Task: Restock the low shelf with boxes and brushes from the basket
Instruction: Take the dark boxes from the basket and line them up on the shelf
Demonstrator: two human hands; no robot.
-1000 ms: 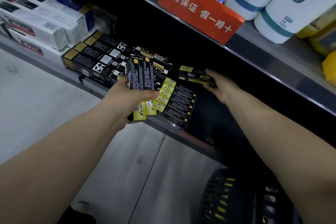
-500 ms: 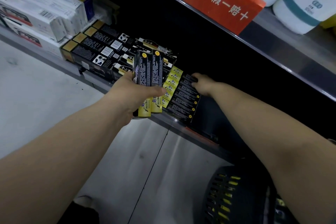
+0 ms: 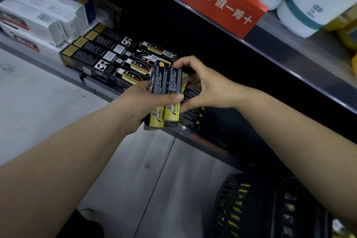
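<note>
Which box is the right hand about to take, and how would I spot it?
Look at the low shelf, just under the orange sign. The left hand holds two black-and-yellow boxes. It's the right-side box, pinched by the right hand.

Two upright black-yellow boxes [image 3: 166,92]

Only 1 view is showing, from a camera sitting on the person's head. It is looking forward and steeply down, tilted so the shelf [image 3: 135,102] edge is running diagonally from upper left to lower right. Both forearms are entering from the bottom corners and the hands [image 3: 193,91] are meeting close to the lens, near the middle. The wide angle is taking in the upper shelf [image 3: 289,44] with its red sign [image 3: 214,0] along the top, the floor [image 3: 48,102] at left and below, and the basket [image 3: 251,208] at the lower right, just under the right arm.
</note>
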